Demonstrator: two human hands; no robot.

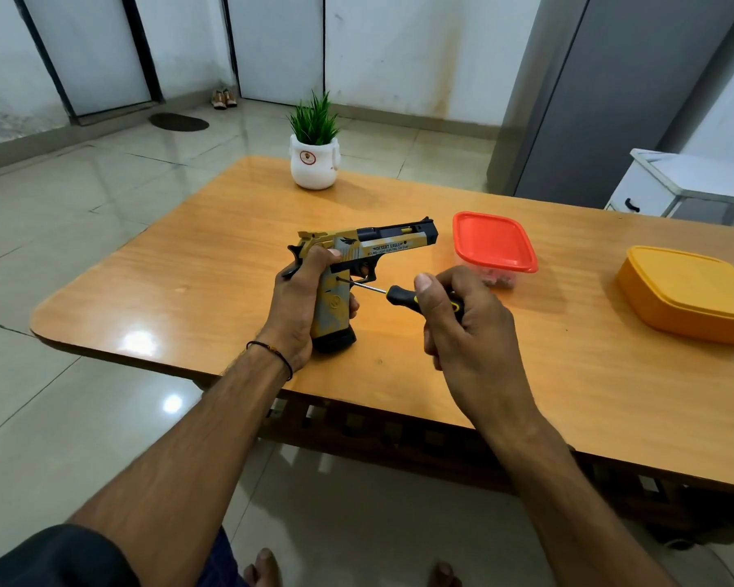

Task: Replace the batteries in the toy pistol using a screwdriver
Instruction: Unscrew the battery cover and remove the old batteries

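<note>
The right hand (462, 319) curls its fingers round a black-and-yellow-handled screwdriver (403, 295), whose thin tip meets the grip of the yellow, grey and black plastic toy pistol (373, 243). The left hand (297, 307) wraps that grip, standing the pistol butt-down on the glossy orange wooden table (212, 264). Beyond sit a red-lidded clear tub (494, 243), a yellow lidded box (691, 290) and a white potted plant (314, 163).

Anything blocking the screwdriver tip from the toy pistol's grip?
Nothing visible: the black-and-yellow-handled screwdriver, held by the right hand, has its tip at the grip of the yellow-and-grey toy pistol, which the left hand grips.
</note>
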